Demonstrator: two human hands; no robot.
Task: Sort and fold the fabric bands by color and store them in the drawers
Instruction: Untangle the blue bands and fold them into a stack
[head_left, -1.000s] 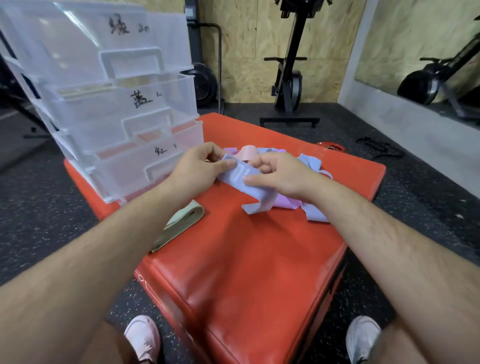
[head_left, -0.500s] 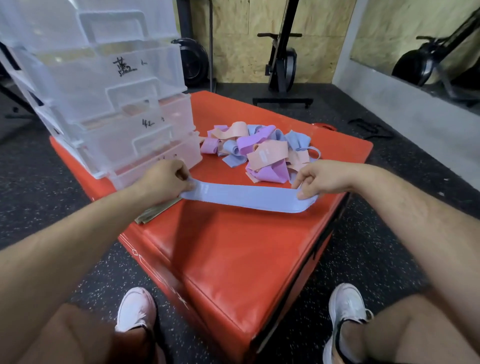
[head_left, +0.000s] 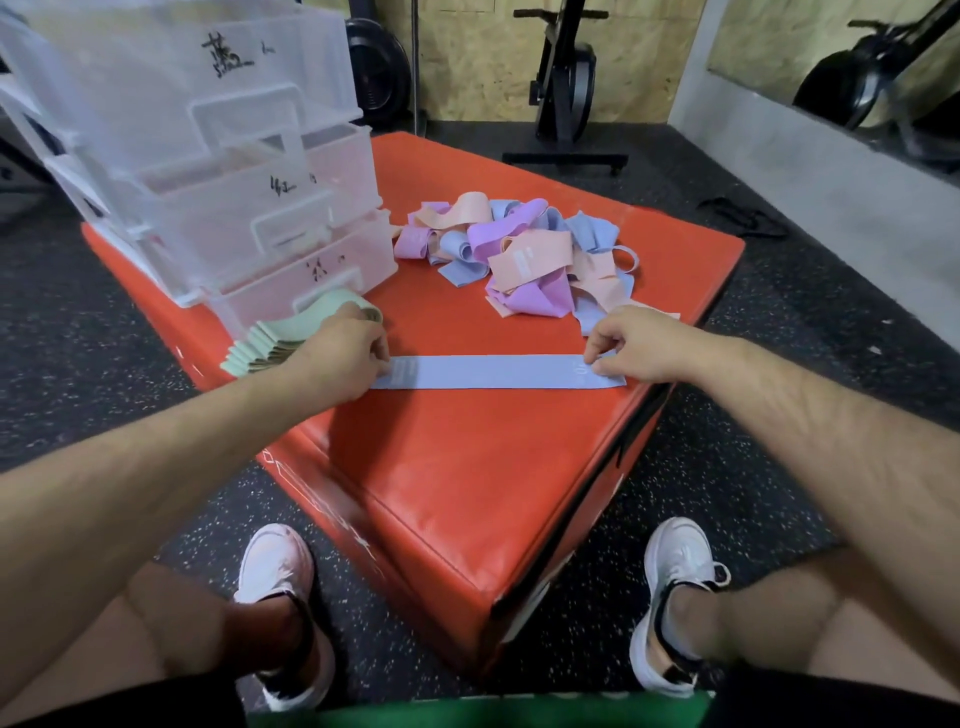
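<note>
a blue band (head_left: 493, 371) lies flat and stretched out straight on the red bench (head_left: 467, 467), running left to right near its front edge, with its right end close to the bench's right corner. the left hand (head_left: 337, 358) holds the band's left end, its fingers (head_left: 380, 354) curled and pinched on the fabric. the right hand (head_left: 634, 348) holds the right end the same way, fingers (head_left: 597, 347) bent down and clamped on the band. just behind the left hand, a stack of folded green bands (head_left: 270, 345) sits on the bench, touching the front of the lowest of the clear plastic drawers (head_left: 218, 156). the drawers stand at the bench's back left, each front marked with black handwriting; the lower ones sit further forward than the upper ones. a loose pile (head_left: 519, 254) of pink, purple and blue bands lies tangled on the bench behind the blue band, right of the drawers and apart from them. below the bench, two white shoes (head_left: 275, 571) rest on the dark speckled floor (head_left: 104, 338), one on each side of the bench's near corner. a black exercise machine (head_left: 563, 88) stands by the far wall.
</note>
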